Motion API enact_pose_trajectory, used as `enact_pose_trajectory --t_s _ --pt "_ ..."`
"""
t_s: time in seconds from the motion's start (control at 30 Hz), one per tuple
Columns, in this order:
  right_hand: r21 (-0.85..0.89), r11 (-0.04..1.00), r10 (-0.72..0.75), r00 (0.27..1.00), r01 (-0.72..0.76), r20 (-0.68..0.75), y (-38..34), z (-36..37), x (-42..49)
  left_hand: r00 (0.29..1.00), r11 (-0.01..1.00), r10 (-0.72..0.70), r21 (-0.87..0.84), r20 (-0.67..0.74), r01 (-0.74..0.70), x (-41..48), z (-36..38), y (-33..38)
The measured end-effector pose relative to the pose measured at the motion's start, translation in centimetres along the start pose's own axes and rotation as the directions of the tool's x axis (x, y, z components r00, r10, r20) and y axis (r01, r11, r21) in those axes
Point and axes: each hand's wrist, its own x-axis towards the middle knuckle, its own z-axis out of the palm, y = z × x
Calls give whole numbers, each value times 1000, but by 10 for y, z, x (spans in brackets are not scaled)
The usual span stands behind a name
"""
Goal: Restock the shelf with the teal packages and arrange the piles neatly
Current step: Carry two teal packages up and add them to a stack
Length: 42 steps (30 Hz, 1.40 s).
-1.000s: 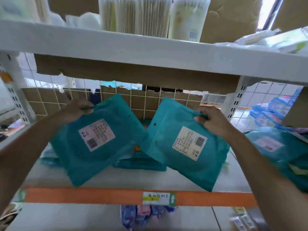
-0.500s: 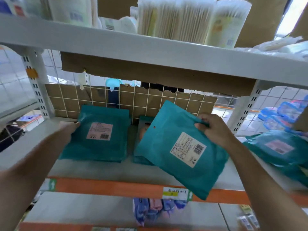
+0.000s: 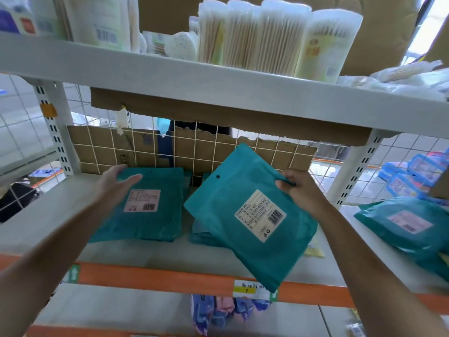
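Now my left hand [image 3: 116,181] is spreading open over the left pile [image 3: 150,215], centre left of the frame, having just set a teal pack down there. My right hand [image 3: 301,190] is still pinching the second package [image 3: 250,222], tilting it over the middle pile [image 3: 201,237] on the shelf [image 3: 48,210]; I judge that one is going down next.

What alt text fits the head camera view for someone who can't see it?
The right hand pinches a tilted teal package by its top edge over the middle pile on a grey shelf, while the open left hand touches the flat left pile. More teal packages lie at right; cotton swab packs stand above.
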Motion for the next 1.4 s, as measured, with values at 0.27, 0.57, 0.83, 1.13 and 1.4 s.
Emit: enact_pose_trajectory --t_s 0.27,0.57,0.83,1.13,1.4 --pt "382 891 248 968 -244 40 11 3 10 272 149 838 282 472 -948 -91 53 63" --pt "446 823 296 936 -352 192 16 15 10 70 44 970 117 231 -992 -99 82 91" --pt "378 908 -193 981 182 -10 7 -1 -4 132 75 959 226 250 -971 -82 72 135" --pt "304 919 -348 881 252 320 -24 -16 -22 128 -2 890 284 438 -959 -67 71 184" --pt "-249 911 -305 944 329 128 -10 0 -20 72 -30 920 252 386 -967 -77 98 202"
